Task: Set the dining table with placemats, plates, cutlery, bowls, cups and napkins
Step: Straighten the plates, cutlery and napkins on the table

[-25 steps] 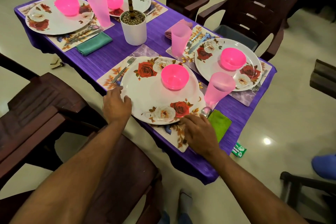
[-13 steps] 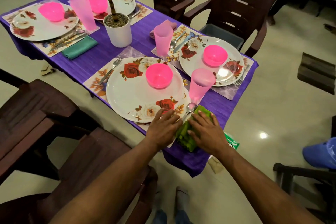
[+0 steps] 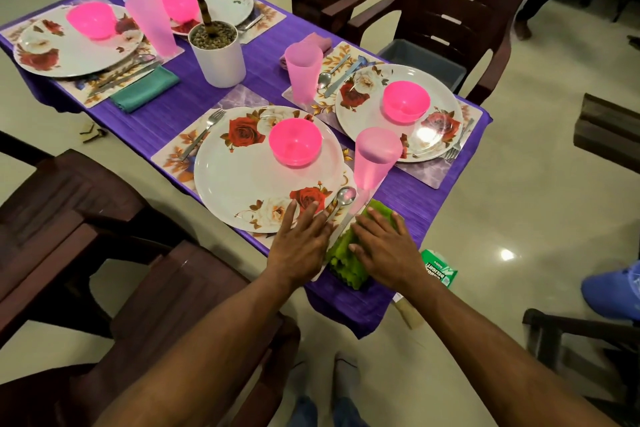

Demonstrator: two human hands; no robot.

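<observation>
On the desk's near edge, a fork point(image 3: 202, 136) lies left of the rose plate point(image 3: 249, 180), which carries a pink bowl point(image 3: 295, 141). The left hand point(image 3: 300, 243) rests flat, fingers straight, on the plate's near rim. A spoon point(image 3: 341, 202) lies between the hands. The right hand point(image 3: 386, 250) presses flat, fingers spread, on the green napkin point(image 3: 346, 255) near the desk's near right corner, below a pink cup point(image 3: 375, 158).

**A:** where are the hands at?

**B:** both forearms come in bare from the bottom of the view, angled toward each other. Left hand point(image 3: 300, 242) is flat, palm down, fingers straight and a bit spread. Right hand point(image 3: 385, 246) sits just beside it, also palm down, fingers extended and splayed.

**A:** gripping anything?

**B:** nope, neither has its fingers curled.
</observation>
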